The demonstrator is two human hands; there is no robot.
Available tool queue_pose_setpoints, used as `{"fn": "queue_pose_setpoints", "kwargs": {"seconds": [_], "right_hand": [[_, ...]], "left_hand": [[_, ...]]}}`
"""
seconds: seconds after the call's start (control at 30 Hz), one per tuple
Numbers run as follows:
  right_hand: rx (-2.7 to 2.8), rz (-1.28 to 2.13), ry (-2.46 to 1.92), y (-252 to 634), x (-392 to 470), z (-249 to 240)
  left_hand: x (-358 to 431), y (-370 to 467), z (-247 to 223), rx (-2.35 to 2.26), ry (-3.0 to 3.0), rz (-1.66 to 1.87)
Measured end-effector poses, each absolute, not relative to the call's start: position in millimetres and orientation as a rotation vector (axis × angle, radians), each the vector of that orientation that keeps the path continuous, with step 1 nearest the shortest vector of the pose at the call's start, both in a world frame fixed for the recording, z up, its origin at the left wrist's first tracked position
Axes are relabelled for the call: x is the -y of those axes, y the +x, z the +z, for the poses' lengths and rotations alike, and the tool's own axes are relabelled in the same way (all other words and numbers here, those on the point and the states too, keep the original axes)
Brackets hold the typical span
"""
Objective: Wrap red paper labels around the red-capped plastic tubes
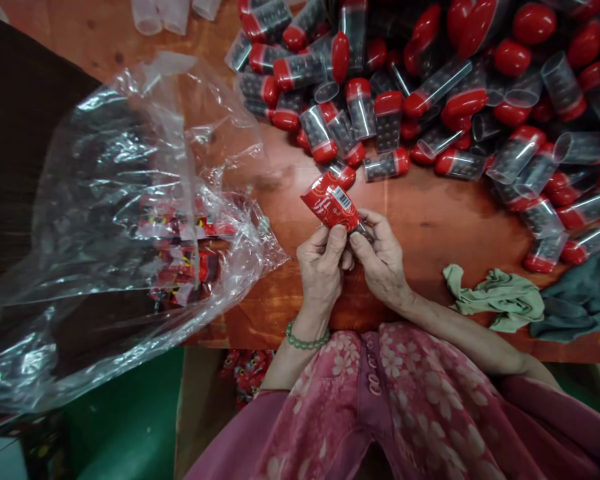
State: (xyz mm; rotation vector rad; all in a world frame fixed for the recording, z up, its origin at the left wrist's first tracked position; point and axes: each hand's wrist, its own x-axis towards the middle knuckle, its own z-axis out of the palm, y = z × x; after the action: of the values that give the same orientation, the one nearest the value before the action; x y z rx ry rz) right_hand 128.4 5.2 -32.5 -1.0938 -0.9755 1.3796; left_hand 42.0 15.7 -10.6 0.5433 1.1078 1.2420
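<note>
Over the table's front part, both hands hold a small red printed packet [336, 205] with a white barcode label, tilted toward the upper left. My left hand [323, 267] pinches its lower edge between thumb and fingers. Closed at the packet's lower right end is my right hand [383, 260], around a dark, shiny piece [363, 231]; whether this is part of the packet or a separate tube I cannot tell. Just beyond the packet lies a clear tube with a red cap [343, 175], partly covered by it.
A large heap of red-capped clear tubes [387, 113] fills the back and right. A clear plastic bag [115, 167] with red packages [185, 267] inside spreads at left. A pale green cloth [500, 300] and a dark cloth [580, 300] lie at the right edge of the wooden table [260, 300].
</note>
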Motion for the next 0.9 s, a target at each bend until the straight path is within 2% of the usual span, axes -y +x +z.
{"fn": "queue_pose_setpoints", "kwargs": {"seconds": [0.2, 0.4, 0.7, 0.9], "right_hand": [[1.067, 1.422, -1.028, 140, -9, -33], [1.296, 1.402, -1.079, 152, -6, -27], [1.148, 1.29, -1.114, 157, -2, -29], [1.142, 1.393, -1.049, 159, -5, -21]], "left_hand": [[-19, 36, -6, -0.986, 0.548, 1.294], [-24, 33, -2, -1.109, 0.56, 1.293], [-15, 44, -4, -1.067, 0.545, 1.325], [-18, 36, 0, -1.096, 0.638, 1.35]]}}
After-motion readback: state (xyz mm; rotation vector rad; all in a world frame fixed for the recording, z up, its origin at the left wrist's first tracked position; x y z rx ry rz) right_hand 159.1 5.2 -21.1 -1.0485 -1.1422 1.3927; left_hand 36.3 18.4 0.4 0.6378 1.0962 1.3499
